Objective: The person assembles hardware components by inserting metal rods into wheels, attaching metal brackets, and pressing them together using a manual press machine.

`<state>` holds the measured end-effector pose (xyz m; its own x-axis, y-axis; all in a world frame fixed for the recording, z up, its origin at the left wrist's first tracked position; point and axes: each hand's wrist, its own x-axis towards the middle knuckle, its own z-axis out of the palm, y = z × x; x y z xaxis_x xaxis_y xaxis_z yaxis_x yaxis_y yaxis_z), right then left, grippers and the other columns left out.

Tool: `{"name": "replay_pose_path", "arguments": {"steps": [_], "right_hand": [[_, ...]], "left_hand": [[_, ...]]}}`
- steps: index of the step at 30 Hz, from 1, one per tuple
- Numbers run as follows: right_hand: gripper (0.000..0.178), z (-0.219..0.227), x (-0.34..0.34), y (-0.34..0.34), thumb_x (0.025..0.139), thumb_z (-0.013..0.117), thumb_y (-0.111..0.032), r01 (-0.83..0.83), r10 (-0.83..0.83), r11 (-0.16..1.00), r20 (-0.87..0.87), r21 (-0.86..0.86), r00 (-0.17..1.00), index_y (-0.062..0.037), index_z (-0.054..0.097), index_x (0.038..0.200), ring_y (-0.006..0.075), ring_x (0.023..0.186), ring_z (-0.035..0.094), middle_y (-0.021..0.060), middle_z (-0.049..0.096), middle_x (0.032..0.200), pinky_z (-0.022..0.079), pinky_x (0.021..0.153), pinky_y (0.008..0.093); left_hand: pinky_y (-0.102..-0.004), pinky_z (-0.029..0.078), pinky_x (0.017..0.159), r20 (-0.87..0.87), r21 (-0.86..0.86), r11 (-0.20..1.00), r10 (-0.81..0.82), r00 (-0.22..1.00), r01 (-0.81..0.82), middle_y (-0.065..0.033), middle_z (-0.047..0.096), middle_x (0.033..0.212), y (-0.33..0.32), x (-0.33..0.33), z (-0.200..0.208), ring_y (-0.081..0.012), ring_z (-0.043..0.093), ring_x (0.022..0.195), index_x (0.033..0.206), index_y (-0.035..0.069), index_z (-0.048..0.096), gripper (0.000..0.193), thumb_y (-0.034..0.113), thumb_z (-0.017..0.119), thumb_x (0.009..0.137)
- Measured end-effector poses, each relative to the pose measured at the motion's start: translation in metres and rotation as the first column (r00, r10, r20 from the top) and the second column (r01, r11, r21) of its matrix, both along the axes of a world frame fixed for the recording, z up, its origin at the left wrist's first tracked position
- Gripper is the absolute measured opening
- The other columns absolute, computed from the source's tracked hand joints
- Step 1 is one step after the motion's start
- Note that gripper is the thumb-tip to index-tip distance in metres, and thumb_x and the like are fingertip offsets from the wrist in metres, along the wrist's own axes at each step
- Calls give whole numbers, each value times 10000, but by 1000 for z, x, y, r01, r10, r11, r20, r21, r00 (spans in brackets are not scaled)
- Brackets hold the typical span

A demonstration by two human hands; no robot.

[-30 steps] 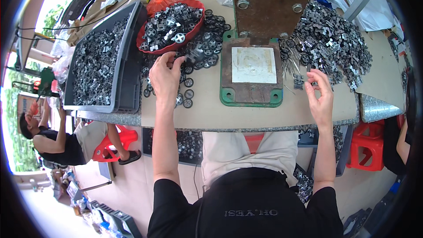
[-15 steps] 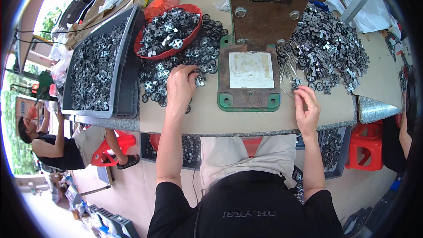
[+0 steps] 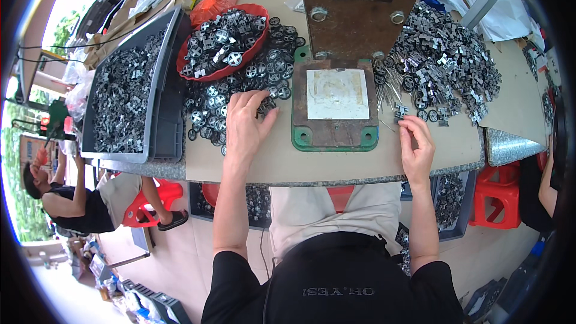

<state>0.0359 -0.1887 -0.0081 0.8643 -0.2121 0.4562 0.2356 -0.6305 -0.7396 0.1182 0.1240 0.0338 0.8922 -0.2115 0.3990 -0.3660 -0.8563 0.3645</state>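
Note:
On the left of the table, my left hand (image 3: 243,125) rests at the edge of a heap of small black wheels with silver hubs (image 3: 210,105). Its thumb is spread away from the fingers, whose tips are among the wheels. Over on the right, my right hand (image 3: 416,147) pinches a small grey-black clip-like part (image 3: 401,110) between thumb and fingertips. Close by lie loose thin metal pins (image 3: 389,89) and a large heap of similar grey-black parts (image 3: 451,54). Between the hands stands a press with a green-edged base (image 3: 336,138) and a white pad (image 3: 338,95).
A red bowl (image 3: 265,35) of wheels sits behind the wheel heap. Left of it, a grey bin (image 3: 175,84) holds many small parts. The press's brown upright (image 3: 354,24) rises at the back. Another person (image 3: 72,195) sits at far left; a red stool (image 3: 495,198) stands at right.
My left thumb has opened away from the fingers, and the grey part that was at its tips no longer shows there. My right hand keeps its pinch, nearly still.

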Motion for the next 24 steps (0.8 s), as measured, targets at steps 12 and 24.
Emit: {"name": "replay_pose_path", "arguments": {"steps": [12, 24], "right_hand": [[104, -2, 0, -1, 834, 560, 6, 5, -3, 999, -49, 42, 999, 20, 620, 918, 187, 820, 596, 123, 596, 991, 477, 700, 260], [97, -2, 0, -1, 832, 565, 5, -24, 25, 999, -42, 23, 999, 23, 617, 911, 179, 779, 595, 116, 602, 972, 475, 676, 254]], "left_hand": [[-266, 477, 609, 67, -394, 915, 116, 991, -81, -121, 673, 815, 7, 58, 73, -175, 624, 641, 928, 16, 679, 178, 112, 655, 780], [-378, 464, 784, 56, 60, 997, -57, 997, 54, -143, 591, 1042, -12, 51, -10, -325, 581, 894, 1039, 4, 616, 312, 92, 671, 744]]}}
